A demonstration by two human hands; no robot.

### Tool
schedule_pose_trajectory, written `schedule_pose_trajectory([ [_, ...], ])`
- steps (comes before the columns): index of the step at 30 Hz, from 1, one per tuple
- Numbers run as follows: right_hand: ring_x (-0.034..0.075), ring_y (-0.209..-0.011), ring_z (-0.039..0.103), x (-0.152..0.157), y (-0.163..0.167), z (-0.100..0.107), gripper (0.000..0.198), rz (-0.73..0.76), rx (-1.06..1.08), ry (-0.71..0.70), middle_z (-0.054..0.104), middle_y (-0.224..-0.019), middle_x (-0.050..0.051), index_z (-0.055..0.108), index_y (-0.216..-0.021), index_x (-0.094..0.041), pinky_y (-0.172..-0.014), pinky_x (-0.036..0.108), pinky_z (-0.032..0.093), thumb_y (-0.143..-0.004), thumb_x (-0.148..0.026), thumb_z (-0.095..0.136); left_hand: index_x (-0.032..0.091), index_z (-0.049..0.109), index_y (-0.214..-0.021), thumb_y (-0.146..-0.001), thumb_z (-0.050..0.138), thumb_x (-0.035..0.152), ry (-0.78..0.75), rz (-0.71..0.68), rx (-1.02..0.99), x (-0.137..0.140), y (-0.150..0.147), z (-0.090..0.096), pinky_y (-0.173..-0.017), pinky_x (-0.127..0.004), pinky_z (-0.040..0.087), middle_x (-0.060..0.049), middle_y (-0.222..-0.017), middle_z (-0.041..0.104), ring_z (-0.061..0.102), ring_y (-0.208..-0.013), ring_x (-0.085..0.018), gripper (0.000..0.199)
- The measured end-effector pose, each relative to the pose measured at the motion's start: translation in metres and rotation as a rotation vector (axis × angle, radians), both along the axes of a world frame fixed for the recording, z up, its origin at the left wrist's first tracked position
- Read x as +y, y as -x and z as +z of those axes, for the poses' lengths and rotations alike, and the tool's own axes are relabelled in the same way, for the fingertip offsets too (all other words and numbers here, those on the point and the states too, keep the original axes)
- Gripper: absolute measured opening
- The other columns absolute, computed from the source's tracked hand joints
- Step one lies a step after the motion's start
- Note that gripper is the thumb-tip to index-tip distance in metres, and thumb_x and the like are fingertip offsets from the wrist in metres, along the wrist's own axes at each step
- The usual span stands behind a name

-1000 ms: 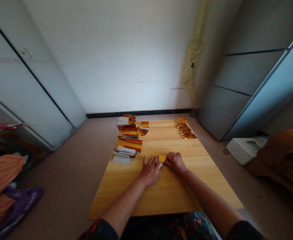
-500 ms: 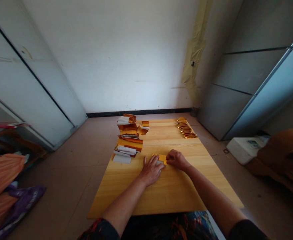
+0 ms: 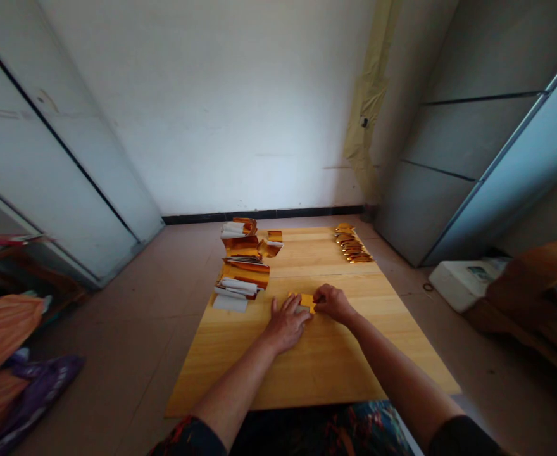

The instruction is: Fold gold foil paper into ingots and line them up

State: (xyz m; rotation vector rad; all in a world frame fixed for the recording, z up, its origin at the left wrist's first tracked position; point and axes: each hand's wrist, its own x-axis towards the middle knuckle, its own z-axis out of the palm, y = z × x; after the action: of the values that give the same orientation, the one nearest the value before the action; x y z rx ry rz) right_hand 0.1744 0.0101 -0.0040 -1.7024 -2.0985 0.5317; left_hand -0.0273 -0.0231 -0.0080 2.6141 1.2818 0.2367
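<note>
Two hands work a gold paper piece (image 3: 307,300) on a wooden surface (image 3: 316,361).
Left hand (image 3: 285,324) lies flat, fingers spread, pinning it; right hand (image 3: 333,303) pinches its edge, grip clamped, mid-surface.

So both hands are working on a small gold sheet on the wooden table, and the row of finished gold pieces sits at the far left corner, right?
Not quite. The head view shows the row of finished gold pieces at the far right corner of the wooden table; the far left holds stacks of gold and white sheets. Both the left hand and right hand do work the small gold sheet.
</note>
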Motion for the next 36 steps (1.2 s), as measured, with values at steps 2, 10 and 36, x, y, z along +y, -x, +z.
schedule_pose_trajectory([
  [2, 0.014, -0.083, 0.059, -0.002, -0.002, 0.0, 0.015, 0.049, -0.022, -0.027, 0.066, -0.088, 0.002, 0.069, -0.083, -0.02, -0.076, 0.024, 0.041, -0.072, -0.014, 0.062, 0.036, 0.058, -0.112, -0.087, 0.05, 0.026, 0.011, 0.006, -0.012, 0.001, 0.0, 0.002, -0.102, -0.069, 0.012, -0.005, -0.145, 0.036, 0.027, -0.136, -0.028, 0.029],
  [10, 0.018, -0.095, 0.051, -0.024, 0.004, 0.008, 0.018, 0.164, -0.248, -0.172, 0.063, -0.098, 0.006, 0.069, -0.088, -0.022, -0.078, 0.028, 0.036, -0.088, -0.023, 0.051, 0.028, 0.066, -0.087, -0.083, 0.054, 0.028, -0.109, 0.045, -0.065, 0.016, -0.003, 0.016, -0.103, -0.07, 0.006, -0.002, -0.137, 0.048, 0.032, -0.132, -0.029, 0.013],
  [36, 0.019, -0.093, 0.05, -0.03, 0.008, 0.023, 0.022, 0.276, -0.327, -0.119, 0.059, -0.1, 0.006, 0.067, -0.1, -0.03, -0.076, 0.029, 0.032, -0.086, -0.024, 0.051, 0.026, 0.064, -0.104, -0.091, 0.043, 0.019, -0.276, -0.091, -0.023, 0.004, 0.005, 0.005, -0.082, -0.036, 0.04, -0.006, -0.096, 0.06, 0.05, -0.098, -0.02, 0.026],
])
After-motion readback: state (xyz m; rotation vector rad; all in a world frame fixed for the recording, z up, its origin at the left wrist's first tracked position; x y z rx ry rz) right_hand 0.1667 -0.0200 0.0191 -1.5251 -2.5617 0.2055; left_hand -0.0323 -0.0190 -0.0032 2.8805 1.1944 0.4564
